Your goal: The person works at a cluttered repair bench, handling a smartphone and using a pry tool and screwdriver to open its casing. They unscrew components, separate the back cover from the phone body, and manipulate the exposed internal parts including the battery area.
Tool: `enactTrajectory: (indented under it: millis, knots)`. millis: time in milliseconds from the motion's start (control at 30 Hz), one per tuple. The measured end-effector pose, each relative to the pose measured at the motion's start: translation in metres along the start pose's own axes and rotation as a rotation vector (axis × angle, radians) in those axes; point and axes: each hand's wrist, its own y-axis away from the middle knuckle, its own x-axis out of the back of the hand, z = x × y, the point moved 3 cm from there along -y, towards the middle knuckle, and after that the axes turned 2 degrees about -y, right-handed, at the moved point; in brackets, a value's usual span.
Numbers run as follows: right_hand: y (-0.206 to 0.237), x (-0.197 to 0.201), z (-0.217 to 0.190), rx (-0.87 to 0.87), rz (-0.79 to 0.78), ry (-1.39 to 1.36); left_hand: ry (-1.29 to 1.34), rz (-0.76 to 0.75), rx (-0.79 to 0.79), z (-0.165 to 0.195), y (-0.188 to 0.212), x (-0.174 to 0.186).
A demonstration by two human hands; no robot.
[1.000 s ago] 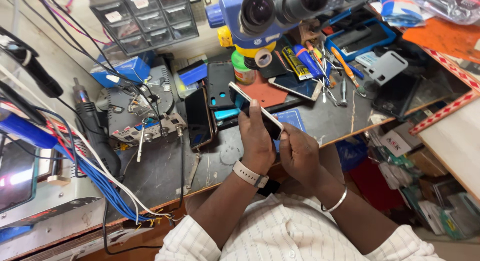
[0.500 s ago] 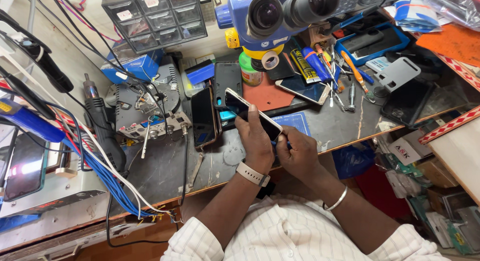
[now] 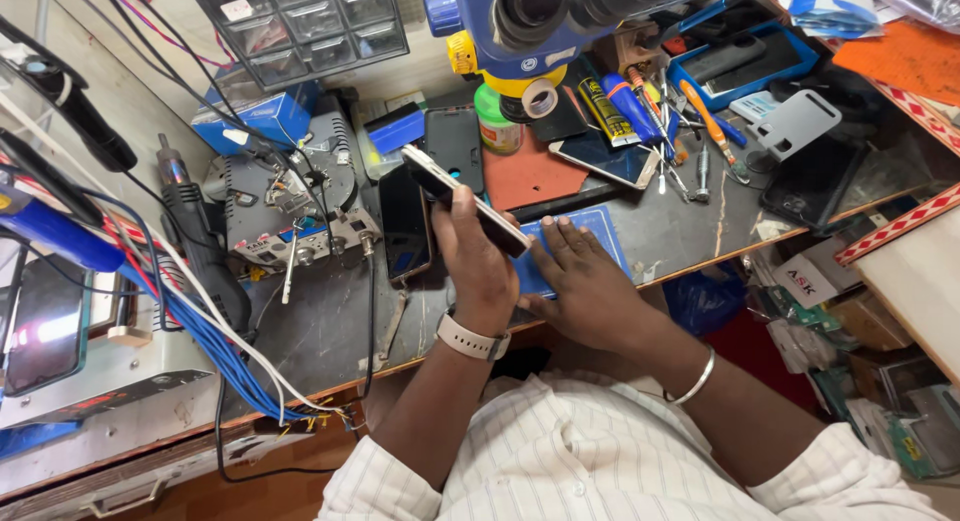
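Observation:
My left hand (image 3: pixel 480 266), with a pale watch on its wrist, grips a slim smartphone (image 3: pixel 452 193) edge-on, tilted from upper left to lower right above the bench. My right hand (image 3: pixel 585 281), a metal bangle on its wrist, lies with fingers spread on a blue mat (image 3: pixel 590 226) just right of the phone's lower end. I cannot tell if its fingertips touch the phone. A second dark phone (image 3: pixel 405 224) lies flat on the bench left of my left hand.
A blue and yellow microscope (image 3: pixel 545 26) hangs over the bench. A hot-air handle (image 3: pixel 200 236), blue cables and a circuit station (image 3: pixel 290 206) crowd the left. Screwdrivers, tubes, another phone (image 3: pixel 605 159) and an orange mat (image 3: pixel 530 176) lie behind. A drawer cabinet (image 3: pixel 300 21) stands at the back.
My right hand has let go of the phone's lower end and dropped onto the blue mat with its fingers spread. My left hand still holds the phone. The view has shifted closer.

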Motion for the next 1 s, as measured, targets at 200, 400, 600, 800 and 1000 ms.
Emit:
enactTrajectory:
  millis: [200, 400, 600, 800, 1000]
  knots:
    - [0.009, 0.013, -0.012, 0.033, -0.074, -0.144, 0.012, -0.058, 0.104, -0.012, 0.009, -0.001]
    - [0.004, 0.022, -0.028, 0.080, 0.045, -0.287, 0.040, -0.093, 0.100, -0.022, 0.007, 0.001]
    - [0.004, 0.036, -0.011, -0.087, 0.304, -0.522, -0.005, -0.079, 0.059, -0.021, -0.006, 0.010]
    - [0.003, 0.036, -0.024, 0.018, 0.573, -0.483, 0.078, -0.135, 0.081, -0.034, -0.003, 0.012]
    - [-0.004, 0.035, -0.033, 0.047, 0.641, -0.444, 0.123, -0.084, 0.201, -0.038, 0.002, 0.012]
